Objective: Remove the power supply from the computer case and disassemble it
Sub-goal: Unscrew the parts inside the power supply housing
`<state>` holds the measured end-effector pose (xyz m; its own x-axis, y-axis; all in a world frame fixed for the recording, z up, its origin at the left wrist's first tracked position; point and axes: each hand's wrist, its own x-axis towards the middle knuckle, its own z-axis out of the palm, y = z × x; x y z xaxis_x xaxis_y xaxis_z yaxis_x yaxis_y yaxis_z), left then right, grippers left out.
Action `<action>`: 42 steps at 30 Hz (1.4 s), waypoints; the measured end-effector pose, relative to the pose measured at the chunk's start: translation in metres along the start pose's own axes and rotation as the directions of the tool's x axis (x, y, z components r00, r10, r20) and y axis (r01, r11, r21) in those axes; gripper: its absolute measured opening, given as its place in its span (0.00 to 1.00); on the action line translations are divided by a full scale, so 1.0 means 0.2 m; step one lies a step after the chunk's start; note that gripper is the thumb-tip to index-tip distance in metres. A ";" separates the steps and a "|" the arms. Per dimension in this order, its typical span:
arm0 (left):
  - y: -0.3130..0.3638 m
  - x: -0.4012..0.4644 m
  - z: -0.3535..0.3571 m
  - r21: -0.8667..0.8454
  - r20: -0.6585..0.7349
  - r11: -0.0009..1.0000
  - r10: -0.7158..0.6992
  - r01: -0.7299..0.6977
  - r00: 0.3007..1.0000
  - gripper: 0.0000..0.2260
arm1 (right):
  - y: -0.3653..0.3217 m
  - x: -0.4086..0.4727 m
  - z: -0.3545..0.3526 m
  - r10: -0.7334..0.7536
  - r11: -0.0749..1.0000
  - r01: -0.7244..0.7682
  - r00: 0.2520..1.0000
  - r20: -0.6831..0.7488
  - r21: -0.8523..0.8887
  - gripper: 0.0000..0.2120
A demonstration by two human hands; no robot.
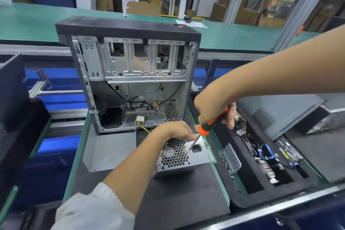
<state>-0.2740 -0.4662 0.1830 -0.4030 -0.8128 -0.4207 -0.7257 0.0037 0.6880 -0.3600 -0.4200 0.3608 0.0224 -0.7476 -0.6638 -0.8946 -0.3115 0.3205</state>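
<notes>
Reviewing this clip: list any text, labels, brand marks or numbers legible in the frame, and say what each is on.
No text can be read in this frame.
Red mark on the top of the computer case: too blurred to read.
Power supply, the face with the fan grille and socket: no label visible.
Screwdriver handle: no marking visible.
Cardboard boxes in the background: too far and blurred.

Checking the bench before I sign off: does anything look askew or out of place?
Nothing damaged. The power supply sits tilted on the mat, held by the left hand, while the right hand works a screwdriver on it. Cables hang loose in the case.
</notes>
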 end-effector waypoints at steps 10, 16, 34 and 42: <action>-0.04 0.02 0.00 -0.078 0.021 0.996 0.032 -0.031 0.999 0.12 | -0.04 -0.12 0.06 -0.412 0.738 0.133 0.865 -0.286 -0.661 0.11; -0.05 0.02 0.00 -0.131 0.009 0.991 0.017 -0.016 1.000 0.21 | -0.02 -0.09 0.08 -0.382 0.700 0.062 0.874 -0.300 -0.711 0.06; -0.10 0.10 -0.03 -0.178 0.017 0.982 -0.055 0.057 0.998 0.21 | 0.12 0.00 0.03 -0.431 0.899 0.304 0.738 -0.518 -0.316 0.08; -0.13 0.10 -0.04 -0.168 0.037 0.985 -0.035 0.041 0.999 0.20 | 0.19 0.08 0.01 -0.351 0.921 0.380 0.722 -0.597 -0.083 0.32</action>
<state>-0.2590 -0.4872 0.1618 -0.3979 -0.7900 -0.4664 -0.6373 -0.1277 0.7600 -0.3943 -0.4427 0.3605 0.5964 -0.7803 -0.1885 -0.7789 -0.6193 0.0993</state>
